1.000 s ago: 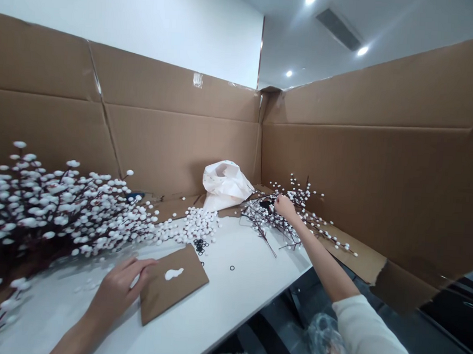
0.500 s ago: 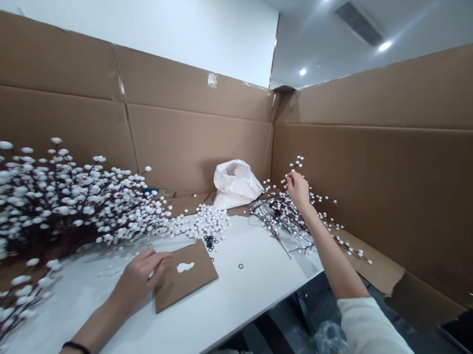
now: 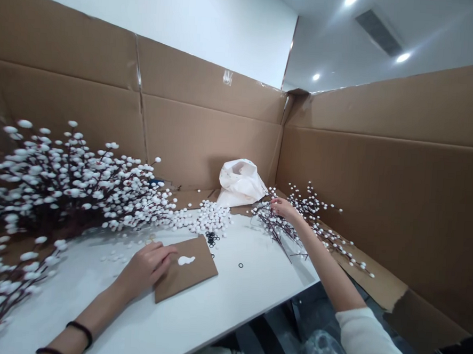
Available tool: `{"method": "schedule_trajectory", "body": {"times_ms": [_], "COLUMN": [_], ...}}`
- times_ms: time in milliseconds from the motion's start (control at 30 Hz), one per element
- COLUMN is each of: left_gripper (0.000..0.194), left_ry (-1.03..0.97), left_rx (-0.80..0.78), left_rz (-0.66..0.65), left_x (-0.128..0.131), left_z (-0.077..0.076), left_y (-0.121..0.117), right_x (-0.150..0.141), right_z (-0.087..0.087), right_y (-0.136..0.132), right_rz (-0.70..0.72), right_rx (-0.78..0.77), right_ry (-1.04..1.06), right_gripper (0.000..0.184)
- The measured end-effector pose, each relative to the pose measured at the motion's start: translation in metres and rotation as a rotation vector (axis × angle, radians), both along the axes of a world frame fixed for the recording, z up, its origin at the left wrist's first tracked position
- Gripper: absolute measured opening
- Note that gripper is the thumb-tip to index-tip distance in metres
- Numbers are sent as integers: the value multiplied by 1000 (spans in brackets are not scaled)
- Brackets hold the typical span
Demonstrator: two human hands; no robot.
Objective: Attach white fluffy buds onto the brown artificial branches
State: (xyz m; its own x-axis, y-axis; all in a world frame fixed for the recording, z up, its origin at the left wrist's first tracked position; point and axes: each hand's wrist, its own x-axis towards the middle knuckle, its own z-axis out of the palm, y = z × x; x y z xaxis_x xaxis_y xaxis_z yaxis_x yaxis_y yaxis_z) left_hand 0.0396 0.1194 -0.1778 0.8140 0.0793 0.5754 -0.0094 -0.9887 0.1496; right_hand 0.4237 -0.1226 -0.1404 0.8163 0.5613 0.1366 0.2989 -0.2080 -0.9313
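Note:
My left hand [image 3: 151,265] lies at the left edge of a brown cardboard square [image 3: 192,281], its index finger reaching over the board and the thumb tucked close below. What those fingers hold, if anything, is hidden. A puddle of white glue-like paste [image 3: 186,260] sits on the board. At the far right of the table, my right hand [image 3: 285,208] is down at a pile of dark-stemmed branches with white berries [image 3: 275,230]. Its fingertips are pinched at a berry branch, though stems partly mask the grip.
A large bunch of white-berry branches [image 3: 76,183] fills the left side. Loose white berries [image 3: 212,216] lie behind the board, near small black rings [image 3: 211,238]. One black ring [image 3: 240,265] lies apart. A white bag [image 3: 242,182] stands before the cardboard walls [image 3: 207,127].
My right hand has come down and left into the branch pile from a raised position beside a berry sprig. My left hand stays at the board; a white bit seen between its fingers no longer shows.

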Motion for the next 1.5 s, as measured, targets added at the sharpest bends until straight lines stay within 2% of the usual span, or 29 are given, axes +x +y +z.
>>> {"method": "schedule_trajectory", "body": {"times_ms": [133,300,500,600,667,767,833,900,1000,1067,1133,1233,1300,1333,1400,1500], "left_gripper": [32,32,32,33,35,35,33,31,23,19,25,30,28,26,23,37], "left_ry": [15,15,16,18,28,96,210,328,442,502,506,414,303,245,129,-25], "left_rx": [-2,-4,-17,-85,-158,-220,-160,-65,90,154,170,167,95,9,-281,-818], "left_rz": [-8,-4,-23,-18,1,5,-68,-147,-186,-154,-155,-150,-113,-97,-89,-153], "left_x": [0,-1,-1,1,7,28,48,70,101,119,135,156,163,164,156,126], "left_z": [1,3,1,2,9,26,35,38,27,15,7,9,19,25,39,58], "left_y": [-2,-4,-3,-6,-15,-41,-65,-87,-106,-109,-106,-100,-97,-95,-90,-75], "right_x": [-7,-25,-47,-53,-54,-55,-57,-64,-83,-100,-117,-138,-148,-153,-162,-177], "right_z": [-14,-25,-12,-5,-4,-3,0,5,16,23,28,31,31,31,29,22], "right_y": [10,18,20,18,16,13,10,5,-7,-18,-28,-32,-26,-21,-6,21], "right_rz": [88,101,108,59,9,-73,-123,-157,-147,-109,-65,41,126,167,245,397], "right_rx": [-41,49,224,291,323,371,437,519,618,655,647,651,651,646,619,534], "right_ry": [97,147,179,159,157,155,127,86,47,34,28,64,78,81,103,183], "right_gripper": [27,36,33,33,31,31,33,38,46,48,46,41,39,39,41,48]}}
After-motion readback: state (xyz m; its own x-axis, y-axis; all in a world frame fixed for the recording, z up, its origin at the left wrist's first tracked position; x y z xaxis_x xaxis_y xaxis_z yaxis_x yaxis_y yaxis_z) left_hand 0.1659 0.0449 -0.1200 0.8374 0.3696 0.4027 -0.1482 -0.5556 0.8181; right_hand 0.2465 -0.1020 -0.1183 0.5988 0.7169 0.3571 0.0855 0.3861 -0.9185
